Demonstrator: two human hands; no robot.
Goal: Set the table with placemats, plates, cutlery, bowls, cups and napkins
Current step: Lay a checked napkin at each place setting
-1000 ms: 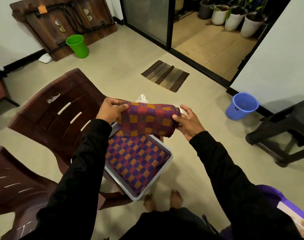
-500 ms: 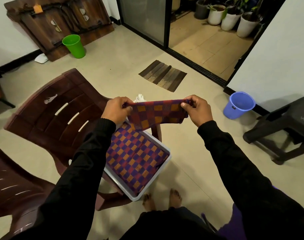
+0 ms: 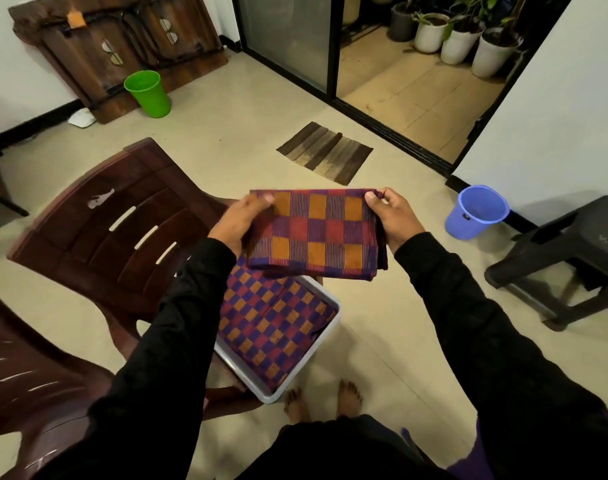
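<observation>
Both hands, left [image 3: 242, 220] and right [image 3: 394, 216], now pinch one folded checked placemat [image 3: 313, 233], lifted flat above the grey tray [image 3: 326, 341]; more remain there, unlaid.

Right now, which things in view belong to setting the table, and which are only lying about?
For the job:
- checked placemat, held by left hand and right hand
- second checked placemat in the grey tray

Lying about:
- green bucket
- blue bucket
- striped floor mat
- black stool
</observation>
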